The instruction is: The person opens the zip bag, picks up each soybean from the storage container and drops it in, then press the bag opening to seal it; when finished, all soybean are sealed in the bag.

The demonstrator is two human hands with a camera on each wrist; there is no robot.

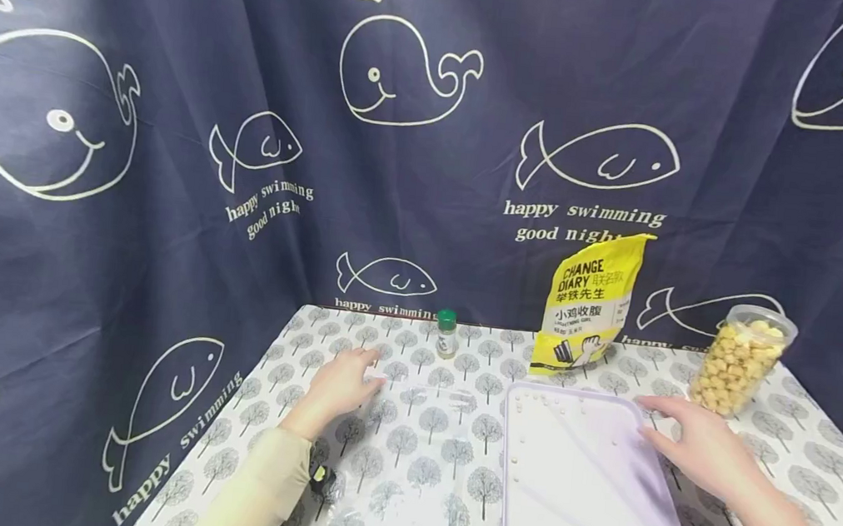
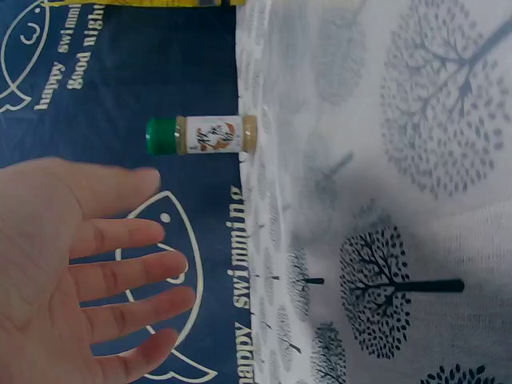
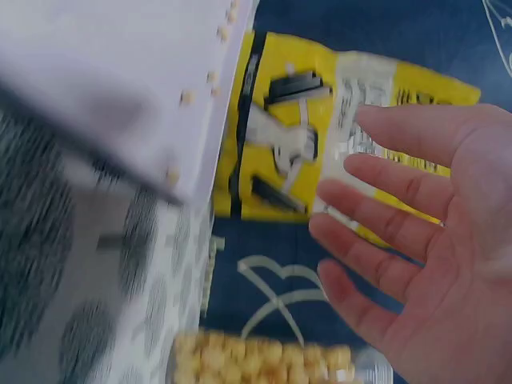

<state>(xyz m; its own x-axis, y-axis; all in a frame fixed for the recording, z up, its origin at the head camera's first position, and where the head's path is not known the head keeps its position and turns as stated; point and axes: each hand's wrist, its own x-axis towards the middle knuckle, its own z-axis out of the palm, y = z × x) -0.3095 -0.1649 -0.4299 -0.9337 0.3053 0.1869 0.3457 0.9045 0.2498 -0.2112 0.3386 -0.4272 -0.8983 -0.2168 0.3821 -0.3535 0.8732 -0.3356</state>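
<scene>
Right now both hands are open with relaxed fingers. The right hand [image 1: 706,455] rests its fingertips on the right rim of the pale lilac tray [image 1: 582,486], which lies flat on the tree-print tablecloth [image 1: 422,430] in front of the person, a few small pale beads [image 1: 519,439] scattered along its edge. The tray looks like light, stiff plastic, probably smooth and a little slippery; the raised rim seems the best place to hold it. The left hand [image 1: 339,385] lies on a clear plastic bag [image 1: 405,454], thin, soft and crinkly, near a green-capped spice bottle [image 1: 446,333].
</scene>
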